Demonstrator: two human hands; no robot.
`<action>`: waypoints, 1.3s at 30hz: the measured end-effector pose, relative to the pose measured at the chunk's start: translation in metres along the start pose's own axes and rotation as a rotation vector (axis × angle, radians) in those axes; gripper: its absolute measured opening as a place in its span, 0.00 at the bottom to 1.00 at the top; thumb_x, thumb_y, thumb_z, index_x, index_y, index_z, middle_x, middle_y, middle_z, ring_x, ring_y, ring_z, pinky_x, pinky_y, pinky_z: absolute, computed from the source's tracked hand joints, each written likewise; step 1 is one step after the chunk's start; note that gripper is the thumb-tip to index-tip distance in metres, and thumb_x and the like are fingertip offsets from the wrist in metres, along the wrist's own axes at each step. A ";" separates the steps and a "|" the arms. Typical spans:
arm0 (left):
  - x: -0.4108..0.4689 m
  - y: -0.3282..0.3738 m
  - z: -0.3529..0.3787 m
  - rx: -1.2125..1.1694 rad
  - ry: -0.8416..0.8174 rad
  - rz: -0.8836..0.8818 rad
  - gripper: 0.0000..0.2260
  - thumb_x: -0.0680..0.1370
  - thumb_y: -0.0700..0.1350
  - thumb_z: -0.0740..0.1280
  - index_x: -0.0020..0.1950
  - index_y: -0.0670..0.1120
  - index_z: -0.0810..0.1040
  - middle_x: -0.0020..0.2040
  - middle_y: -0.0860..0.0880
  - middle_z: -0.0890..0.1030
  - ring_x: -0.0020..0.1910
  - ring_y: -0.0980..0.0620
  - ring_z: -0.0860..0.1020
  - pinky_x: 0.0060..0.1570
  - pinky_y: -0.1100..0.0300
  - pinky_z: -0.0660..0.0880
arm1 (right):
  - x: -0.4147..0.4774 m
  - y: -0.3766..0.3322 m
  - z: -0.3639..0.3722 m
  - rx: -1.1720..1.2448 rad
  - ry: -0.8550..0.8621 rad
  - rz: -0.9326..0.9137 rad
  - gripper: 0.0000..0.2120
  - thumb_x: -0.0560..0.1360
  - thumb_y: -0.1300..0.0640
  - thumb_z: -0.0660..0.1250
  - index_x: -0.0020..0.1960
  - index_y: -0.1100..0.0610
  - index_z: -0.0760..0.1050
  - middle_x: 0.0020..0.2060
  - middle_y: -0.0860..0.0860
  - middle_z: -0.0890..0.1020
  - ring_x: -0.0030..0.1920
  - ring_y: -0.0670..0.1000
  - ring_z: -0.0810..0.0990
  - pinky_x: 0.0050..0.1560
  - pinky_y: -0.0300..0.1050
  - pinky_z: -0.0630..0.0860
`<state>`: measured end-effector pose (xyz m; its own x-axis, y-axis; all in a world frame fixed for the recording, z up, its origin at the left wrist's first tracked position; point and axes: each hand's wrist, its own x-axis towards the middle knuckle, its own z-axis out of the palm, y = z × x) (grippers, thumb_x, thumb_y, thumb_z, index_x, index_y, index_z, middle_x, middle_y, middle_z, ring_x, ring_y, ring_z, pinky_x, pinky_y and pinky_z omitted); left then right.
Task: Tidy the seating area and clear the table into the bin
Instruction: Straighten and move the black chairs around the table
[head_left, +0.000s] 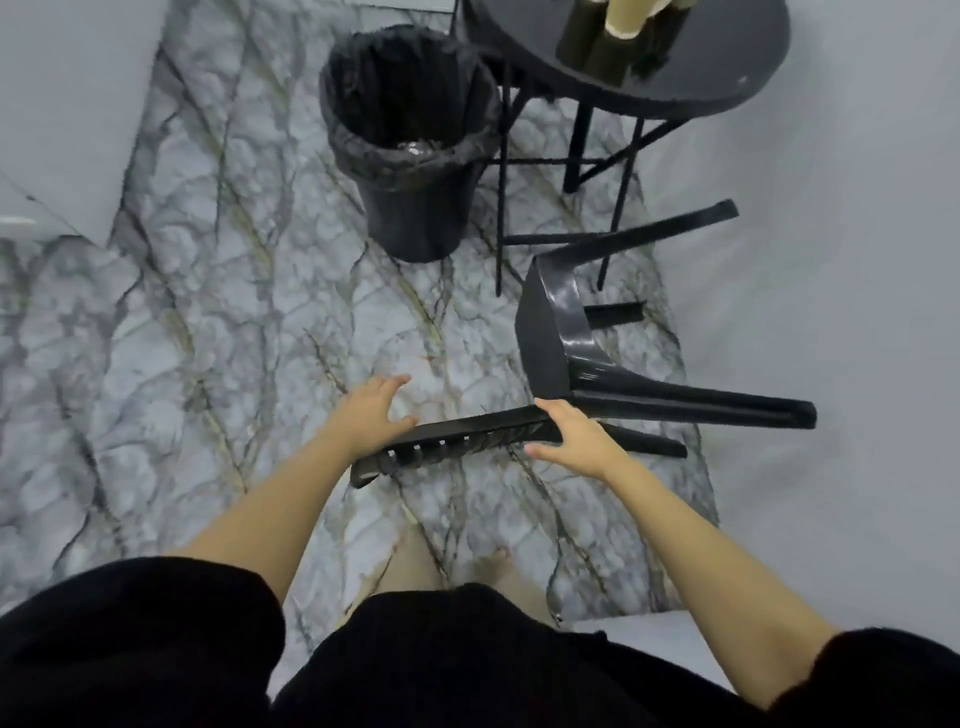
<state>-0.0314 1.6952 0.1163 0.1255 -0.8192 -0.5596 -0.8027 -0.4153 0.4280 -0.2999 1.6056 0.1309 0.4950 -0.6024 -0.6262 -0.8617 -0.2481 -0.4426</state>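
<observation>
Head view: two hands on a toppled black chair.

The chair (550, 338) lies on its side on the marble floor (208, 312), legs pointing right, beside the round table (727, 78) and lined bin (410, 135). The right hand (571, 436) curls around the slatted backrest's edge; the left hand (371, 415), fingers spread, touches its other end.
</observation>
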 end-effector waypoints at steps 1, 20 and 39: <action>-0.002 -0.011 0.005 0.022 -0.016 -0.054 0.29 0.76 0.55 0.61 0.74 0.49 0.57 0.73 0.43 0.64 0.72 0.42 0.63 0.70 0.47 0.61 | 0.011 -0.004 0.002 -0.018 -0.019 -0.016 0.36 0.74 0.42 0.65 0.75 0.55 0.55 0.75 0.52 0.61 0.73 0.54 0.61 0.71 0.52 0.60; 0.132 -0.196 0.240 -1.048 0.413 -0.181 0.20 0.67 0.60 0.62 0.54 0.52 0.73 0.52 0.47 0.76 0.47 0.59 0.78 0.39 0.74 0.75 | 0.267 0.007 0.194 -0.215 -0.109 -0.378 0.24 0.73 0.35 0.59 0.63 0.48 0.72 0.54 0.48 0.80 0.54 0.50 0.78 0.48 0.46 0.72; 0.053 -0.059 0.111 -0.993 0.508 -0.081 0.14 0.63 0.59 0.66 0.41 0.51 0.79 0.38 0.50 0.82 0.39 0.55 0.80 0.41 0.58 0.78 | 0.147 -0.021 0.085 0.149 0.329 -0.243 0.19 0.64 0.40 0.73 0.47 0.53 0.81 0.42 0.49 0.84 0.45 0.50 0.81 0.48 0.52 0.78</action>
<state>-0.0421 1.7207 -0.0175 0.5624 -0.7473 -0.3539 0.0119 -0.4206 0.9071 -0.1997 1.5867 -0.0068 0.5986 -0.7560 -0.2649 -0.6873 -0.3149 -0.6546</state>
